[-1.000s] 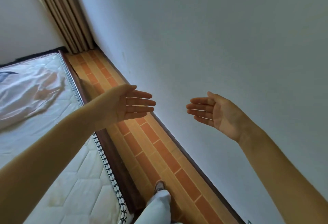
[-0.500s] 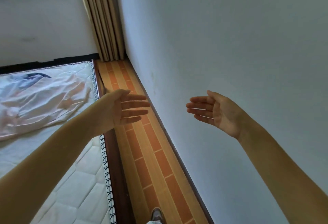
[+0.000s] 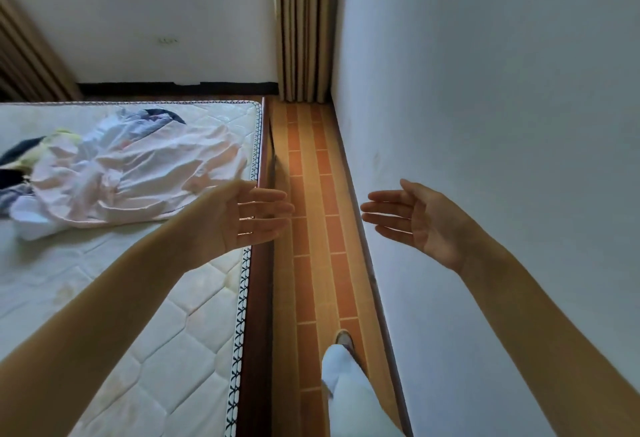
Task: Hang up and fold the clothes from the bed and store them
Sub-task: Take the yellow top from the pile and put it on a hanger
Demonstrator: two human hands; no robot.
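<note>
A crumpled heap of clothes [image 3: 131,166] lies on the quilted white mattress [image 3: 166,325] at the left: a pale pink garment on top, with dark blue, yellow and white pieces under and beside it. My left hand [image 3: 242,218] hovers over the bed's right edge, palm turned inward, fingers straight and empty. My right hand [image 3: 415,218] is held out in front of the white wall, fingers straight, holding nothing. Both hands are apart from the clothes.
A dark wooden bed frame [image 3: 258,298] borders a narrow strip of orange tiled floor [image 3: 318,228] along the white wall [image 3: 502,90]. Beige curtains [image 3: 303,24] hang in the far corner. My leg in white trousers and a shoe [image 3: 343,339] stands in the strip.
The view has swung left and levelled, bringing the bed and the whole clothes heap into sight. Both hands stay held out, open and empty.
</note>
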